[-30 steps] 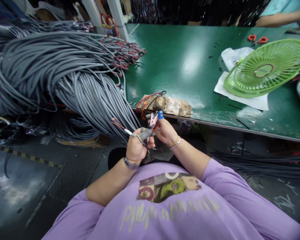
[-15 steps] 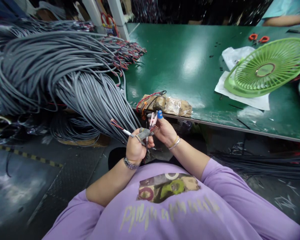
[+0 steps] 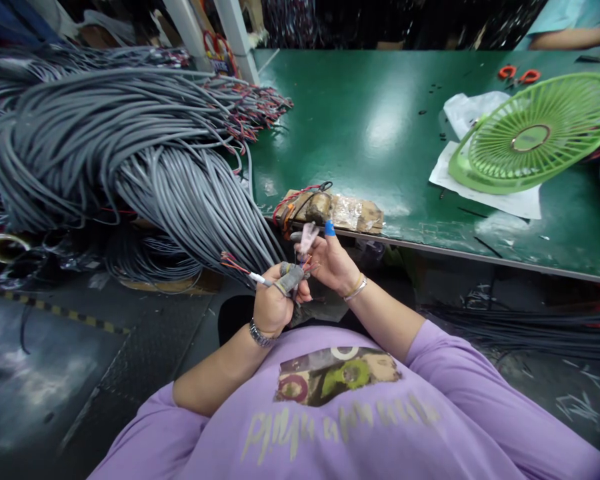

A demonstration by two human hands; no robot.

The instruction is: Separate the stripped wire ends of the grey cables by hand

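Pink clip [image 3: 309, 238] too blurry for detail

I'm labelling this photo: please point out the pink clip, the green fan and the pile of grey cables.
Pink clip [image 3: 309, 237]: head view, on its pale body.
Green fan [image 3: 530, 138]: head view, on its round hub.
Pile of grey cables [image 3: 115, 133]: head view, on strands mid-pile.

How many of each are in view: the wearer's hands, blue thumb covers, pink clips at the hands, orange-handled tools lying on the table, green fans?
Wearer's hands (left hand, right hand): 2
Blue thumb cover: 1
Pink clip: 1
Orange-handled tool: 1
Green fan: 1
Total: 6
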